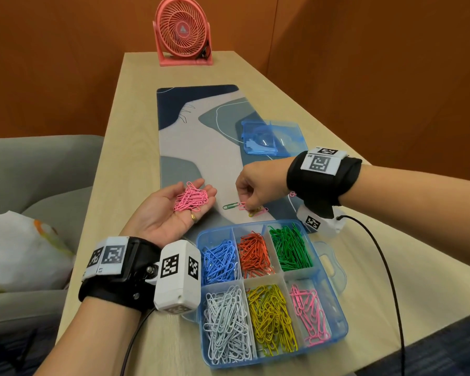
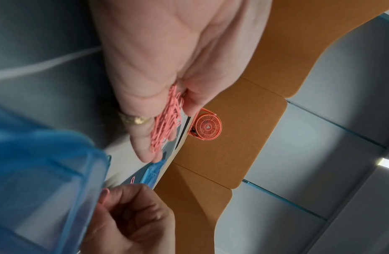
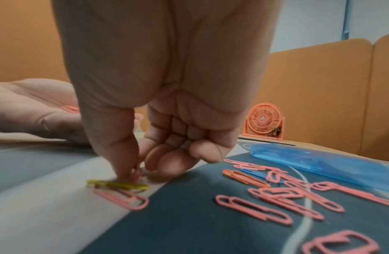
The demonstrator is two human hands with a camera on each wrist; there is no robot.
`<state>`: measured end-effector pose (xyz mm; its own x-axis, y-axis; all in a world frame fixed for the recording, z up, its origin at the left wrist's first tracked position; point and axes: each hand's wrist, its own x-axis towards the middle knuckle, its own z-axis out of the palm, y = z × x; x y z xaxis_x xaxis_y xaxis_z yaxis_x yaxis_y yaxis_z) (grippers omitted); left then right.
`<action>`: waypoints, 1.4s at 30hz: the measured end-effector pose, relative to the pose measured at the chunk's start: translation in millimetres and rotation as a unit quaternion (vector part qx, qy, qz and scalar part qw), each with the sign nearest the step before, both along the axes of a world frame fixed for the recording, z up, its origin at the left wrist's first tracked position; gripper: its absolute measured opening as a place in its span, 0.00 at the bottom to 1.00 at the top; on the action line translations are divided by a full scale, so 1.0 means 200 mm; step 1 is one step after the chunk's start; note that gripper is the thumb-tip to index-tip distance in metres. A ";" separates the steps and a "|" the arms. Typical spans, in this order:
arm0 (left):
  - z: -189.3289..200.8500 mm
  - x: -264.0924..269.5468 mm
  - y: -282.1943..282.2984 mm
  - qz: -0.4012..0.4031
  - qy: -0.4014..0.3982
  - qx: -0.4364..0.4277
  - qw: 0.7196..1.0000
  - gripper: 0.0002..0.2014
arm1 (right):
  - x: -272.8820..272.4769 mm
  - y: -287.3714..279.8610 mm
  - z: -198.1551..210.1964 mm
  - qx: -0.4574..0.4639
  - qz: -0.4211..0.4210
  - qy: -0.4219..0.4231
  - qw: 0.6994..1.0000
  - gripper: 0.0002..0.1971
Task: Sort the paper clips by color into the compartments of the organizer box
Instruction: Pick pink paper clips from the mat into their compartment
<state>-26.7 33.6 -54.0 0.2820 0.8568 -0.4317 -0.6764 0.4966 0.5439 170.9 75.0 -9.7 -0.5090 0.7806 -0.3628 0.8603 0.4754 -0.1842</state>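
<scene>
My left hand (image 1: 171, 215) lies palm up over the mat, fingers relaxed, carrying a heap of pink paper clips (image 1: 192, 198) (image 2: 167, 120). My right hand (image 1: 248, 206) reaches down to the mat beside it. Its thumb and forefinger (image 3: 124, 165) pinch a pink clip (image 3: 134, 173) that lies against a yellow clip (image 3: 117, 184). A green clip (image 1: 230, 206) lies just to the left. More loose pink clips (image 3: 276, 197), an orange clip (image 3: 243, 177) and a blue clip (image 3: 254, 173) lie under my right wrist. The blue organizer box (image 1: 343, 329) stands nearest me, each compartment holding one color; pink (image 1: 310, 313) is at the near right.
The box's blue lid (image 1: 273, 137) lies on the patterned mat (image 1: 201, 147) beyond my right hand. A pink fan (image 1: 183, 31) stands at the table's far end. A grey sofa (image 1: 25, 172) with a white bag (image 1: 19, 248) is at the left. A black cable (image 1: 385, 267) trails from my right wrist.
</scene>
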 end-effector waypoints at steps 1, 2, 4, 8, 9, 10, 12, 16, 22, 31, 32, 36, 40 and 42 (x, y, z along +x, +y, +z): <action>0.00 0.00 0.00 -0.001 0.002 0.001 1.000 0.18 | 0.01 0.00 0.01 0.003 -0.005 0.005 1.000 0.05; 0.00 0.00 0.00 -0.001 0.002 0.002 1.000 0.18 | 0.03 0.00 0.02 0.004 -0.013 0.012 1.000 0.05; 0.00 0.00 0.00 -0.001 0.003 0.003 1.000 0.18 | 0.08 -0.01 0.05 -0.003 -0.026 0.028 0.999 0.05; 0.00 0.00 0.00 -0.003 0.003 0.005 1.000 0.18 | 0.14 -0.04 0.07 -0.026 -0.031 0.005 0.999 0.02; 0.00 0.00 0.00 -0.004 0.004 0.006 1.000 0.18 | 0.15 -0.05 0.06 -0.028 -0.031 -0.008 0.999 0.03; 0.00 0.00 0.00 -0.005 0.004 0.006 1.000 0.18 | 0.15 -0.06 0.06 -0.029 -0.031 -0.018 0.999 0.04; 0.00 0.00 0.00 -0.005 0.006 0.006 1.000 0.18 | 0.15 -0.06 0.05 -0.028 -0.031 -0.024 0.999 0.06; 0.00 0.00 -0.01 -0.003 0.008 0.008 1.000 0.19 | 0.13 -0.05 0.04 -0.023 -0.021 -0.004 1.000 0.09; 0.00 0.00 -0.01 -0.005 0.007 0.008 1.000 0.19 | 0.11 -0.05 0.02 -0.028 0.003 -0.015 0.999 0.06; 0.00 0.00 0.00 -0.008 0.009 0.007 1.000 0.18 | 0.11 -0.06 0.02 -0.029 -0.003 -0.038 0.999 0.10; 0.00 0.00 0.00 -0.008 0.009 0.006 1.000 0.18 | 0.11 -0.06 0.02 -0.034 -0.003 -0.039 0.999 0.10; 0.01 0.00 -0.01 -0.014 0.009 0.002 1.000 0.18 | 0.07 -0.03 0.09 -0.020 -0.014 0.002 1.000 0.09; 0.01 0.01 -0.01 -0.012 0.013 -0.005 1.000 0.18 | -0.08 0.00 0.20 0.023 0.002 0.086 0.996 0.08; 0.01 0.01 -0.01 -0.013 0.007 -0.008 1.000 0.18 | -0.18 0.01 0.22 0.028 0.025 0.101 0.994 0.06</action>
